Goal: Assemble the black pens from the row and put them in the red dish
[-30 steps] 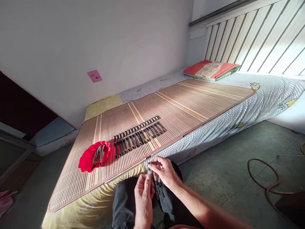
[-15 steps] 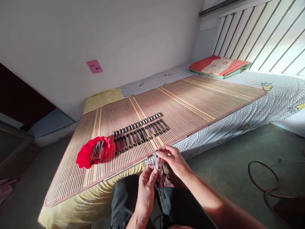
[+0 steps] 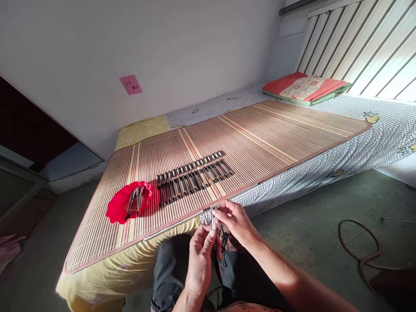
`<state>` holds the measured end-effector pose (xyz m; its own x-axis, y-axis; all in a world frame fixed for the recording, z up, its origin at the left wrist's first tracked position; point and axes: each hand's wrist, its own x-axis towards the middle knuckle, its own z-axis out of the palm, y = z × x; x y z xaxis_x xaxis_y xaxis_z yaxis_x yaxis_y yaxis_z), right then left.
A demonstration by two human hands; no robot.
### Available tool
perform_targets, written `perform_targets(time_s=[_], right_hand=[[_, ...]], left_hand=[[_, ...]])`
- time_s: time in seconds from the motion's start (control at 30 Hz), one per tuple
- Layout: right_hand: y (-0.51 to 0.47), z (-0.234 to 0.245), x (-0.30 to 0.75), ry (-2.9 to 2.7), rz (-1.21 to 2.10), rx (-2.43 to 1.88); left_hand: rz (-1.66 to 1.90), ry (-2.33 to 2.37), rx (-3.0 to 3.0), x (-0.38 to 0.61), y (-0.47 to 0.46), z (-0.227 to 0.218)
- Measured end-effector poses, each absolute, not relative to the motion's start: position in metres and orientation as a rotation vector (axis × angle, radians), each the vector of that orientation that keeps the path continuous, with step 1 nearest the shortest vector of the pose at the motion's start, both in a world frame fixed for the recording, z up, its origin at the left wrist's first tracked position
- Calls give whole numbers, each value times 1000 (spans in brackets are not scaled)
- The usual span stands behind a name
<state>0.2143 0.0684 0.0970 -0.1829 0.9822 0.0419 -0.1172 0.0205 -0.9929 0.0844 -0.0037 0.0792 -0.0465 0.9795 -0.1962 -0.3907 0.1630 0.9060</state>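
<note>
Over my lap, my left hand (image 3: 200, 251) grips the lower part of an upright, clear-barrelled pen (image 3: 213, 222) between thumb and fingers. My right hand (image 3: 236, 223) pinches the same pen at its upper end, so its tip there is mostly covered. Beyond my hands, several pens (image 3: 191, 175) with dark and clear parts lie side by side in a slanting row on the bamboo mat (image 3: 260, 151). To their left sits a red scalloped dish (image 3: 113, 209) with a few more pens (image 3: 135, 201) in it. Dark cords (image 3: 224, 242) show just below my right hand.
Under the mat is a bed with a checked sheet (image 3: 292, 173) and a yellow cloth (image 3: 107, 286) at its near left. A folded red and floral quilt (image 3: 307, 88) lies at the far right. A pink note (image 3: 130, 84) is on the wall. A brown hose (image 3: 360, 260) curls on the floor.
Both hands stay on the pen, held in nearly the same pose. The camera view has shifted slightly; the row of pens and the dish look unchanged.
</note>
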Motion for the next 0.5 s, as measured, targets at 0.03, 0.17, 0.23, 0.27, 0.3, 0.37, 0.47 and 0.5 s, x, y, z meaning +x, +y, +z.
perform_targets(time_s=[0.03,0.17,0.23,0.27,0.3,0.37,0.47,0.5], right_hand=[[67,96,213,-1273,1369,-1004],[61,94,208,-1271,1369,-1003],[59,93,205,-1267,1360,-1010],[59,92,204,-1265,1362,-1015],[60,92,204,-1264,1365,-1019],[65,92,209,-1264,1363,-1022],[90,100,234,-1314,1332,-1038],[103,105,245,-1340,1311,-1058]], left_hand=[[1306,1078,750,84,-4,78],[1350,1175,788,83,-6,75],[1357,1193,798,82,-5,76],[1346,1192,805,82,-5,77],[1326,1190,817,81,-4,79],[1277,1196,858,78,-2,81],[1234,1251,922,71,0,78],[1230,1274,928,67,1,74]])
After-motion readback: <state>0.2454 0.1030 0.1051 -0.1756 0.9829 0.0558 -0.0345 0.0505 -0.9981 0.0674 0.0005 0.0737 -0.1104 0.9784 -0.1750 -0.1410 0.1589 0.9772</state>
